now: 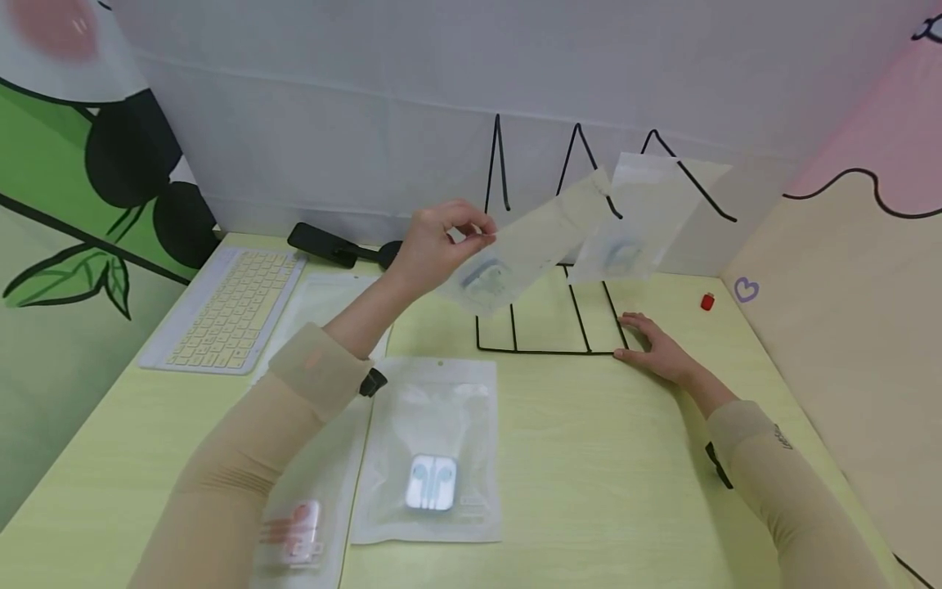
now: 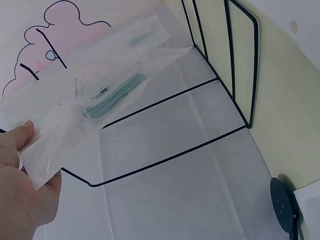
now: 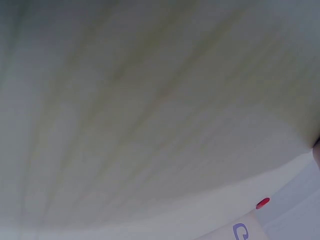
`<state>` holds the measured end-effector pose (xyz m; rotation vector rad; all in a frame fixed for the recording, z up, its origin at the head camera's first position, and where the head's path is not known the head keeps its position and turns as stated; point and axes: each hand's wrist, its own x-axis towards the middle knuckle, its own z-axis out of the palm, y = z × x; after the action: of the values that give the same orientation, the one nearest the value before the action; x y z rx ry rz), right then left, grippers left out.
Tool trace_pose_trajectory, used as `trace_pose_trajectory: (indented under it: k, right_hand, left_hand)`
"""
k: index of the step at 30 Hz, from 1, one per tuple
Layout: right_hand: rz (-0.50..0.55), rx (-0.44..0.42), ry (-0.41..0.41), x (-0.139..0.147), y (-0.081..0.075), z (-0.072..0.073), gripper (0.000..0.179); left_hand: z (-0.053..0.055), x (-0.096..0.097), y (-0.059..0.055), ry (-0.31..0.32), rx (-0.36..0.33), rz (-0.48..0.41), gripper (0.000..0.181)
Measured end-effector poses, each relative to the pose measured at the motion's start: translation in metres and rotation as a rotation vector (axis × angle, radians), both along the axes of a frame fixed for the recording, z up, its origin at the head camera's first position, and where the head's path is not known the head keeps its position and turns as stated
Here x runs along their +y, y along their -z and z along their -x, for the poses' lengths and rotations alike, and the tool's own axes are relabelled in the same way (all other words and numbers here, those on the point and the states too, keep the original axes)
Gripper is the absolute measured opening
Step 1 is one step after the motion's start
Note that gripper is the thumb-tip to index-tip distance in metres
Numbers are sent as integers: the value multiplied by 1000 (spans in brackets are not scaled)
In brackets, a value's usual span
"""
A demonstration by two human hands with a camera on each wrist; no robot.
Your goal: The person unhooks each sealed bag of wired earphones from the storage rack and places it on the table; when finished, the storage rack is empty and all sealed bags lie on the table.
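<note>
My left hand (image 1: 445, 249) pinches the lower end of a translucent plastic bag (image 1: 540, 233) with a pale coiled item inside. The bag slants up to the front of the middle hook on a black wire rack (image 1: 545, 352); whether the hook passes through it, I cannot tell. In the left wrist view, the bag (image 2: 112, 92) shows a bluish bundle. Another translucent bag (image 1: 648, 217) hangs at the right-hand hook. My right hand (image 1: 658, 353) rests on the table, fingers spread at the rack base's front right corner. The right wrist view shows mostly blurred tabletop.
A bag with white earphones in a case (image 1: 431, 483) lies in front, beside a bag with a pink-and-white item (image 1: 302, 532). A white keyboard (image 1: 231, 311) and a black object (image 1: 324, 244) lie at left. A small red object (image 1: 707, 302) sits at far right.
</note>
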<state>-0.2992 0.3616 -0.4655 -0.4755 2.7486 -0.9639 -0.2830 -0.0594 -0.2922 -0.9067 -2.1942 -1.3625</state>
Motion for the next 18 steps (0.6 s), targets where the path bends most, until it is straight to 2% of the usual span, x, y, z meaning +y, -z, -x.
trace_pose_trajectory:
  k: [8,18]
  right_hand:
    - [8,-3,-4,1,2,3,78]
    - [8,8,-7,0,1,1,76]
  left_hand:
    - [-8,-2,-5,11,10,34,8]
    - [-15,-3,-6,26,52,43,9]
